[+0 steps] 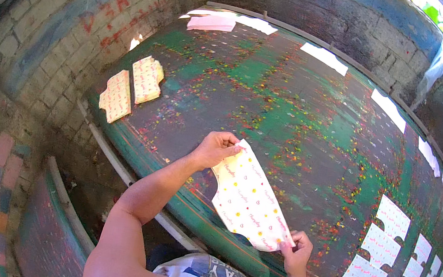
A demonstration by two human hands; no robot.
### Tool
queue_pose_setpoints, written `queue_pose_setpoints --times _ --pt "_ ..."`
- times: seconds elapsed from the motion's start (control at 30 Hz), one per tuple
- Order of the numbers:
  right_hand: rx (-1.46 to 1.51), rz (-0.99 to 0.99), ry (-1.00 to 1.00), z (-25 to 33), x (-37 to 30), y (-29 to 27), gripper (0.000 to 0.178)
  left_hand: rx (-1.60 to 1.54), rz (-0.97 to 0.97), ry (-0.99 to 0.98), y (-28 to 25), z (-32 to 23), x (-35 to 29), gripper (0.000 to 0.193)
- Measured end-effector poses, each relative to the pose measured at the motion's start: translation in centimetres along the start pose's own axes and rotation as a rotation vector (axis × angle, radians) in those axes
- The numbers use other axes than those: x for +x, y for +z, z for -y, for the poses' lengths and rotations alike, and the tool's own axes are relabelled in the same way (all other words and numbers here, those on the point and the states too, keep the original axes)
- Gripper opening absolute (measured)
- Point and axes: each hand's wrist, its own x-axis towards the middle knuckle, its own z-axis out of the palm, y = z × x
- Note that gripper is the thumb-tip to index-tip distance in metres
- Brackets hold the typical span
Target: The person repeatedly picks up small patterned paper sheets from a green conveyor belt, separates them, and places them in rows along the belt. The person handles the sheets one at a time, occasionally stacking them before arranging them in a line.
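A cut fabric panel [251, 201], pale with small yellow, pink and red prints and curved notches along its near side, is stretched between my two hands over the near edge of the table. My left hand [217, 149] pinches its upper left corner between thumb and fingers. At its lower right end, my right hand [297, 254] grips the other corner. The panel hangs fairly flat and slanted, hiding part of the table's near edge.
The long green-and-dark, paint-speckled table [228, 99] fills the middle. Two stacks of printed panels, a nearer stack [116, 97] and a farther stack [147, 78], lie at its left end. Laid-out panels [381, 245] form rows at right. White pieces [324, 58] line the far edge, before a block wall [311, 13].
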Motion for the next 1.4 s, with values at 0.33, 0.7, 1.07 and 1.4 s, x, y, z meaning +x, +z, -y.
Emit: queue_pose_setpoints --times 0.33,0.7,1.07,1.4 --pt "-0.022 -0.319 0.398 -4.7 0.2 5.4 0.035 0.39 -0.992 0.068 -19.1 6.7 -1.3 0.043" --pt "-0.025 -0.35 0.358 -5.2 0.3 5.1 0.032 -0.451 -1.348 -0.254 -42.4 5.9 1.2 0.058" --pt "-0.15 -0.484 0.336 -5.1 0.5 6.6 0.035 0.14 -1.067 -0.396 -45.1 4.6 6.3 0.062" --pt "-0.426 -0.464 0.376 -5.5 0.9 7.2 0.02 0.362 -1.04 0.122 -37.7 -2.7 8.2 0.056"
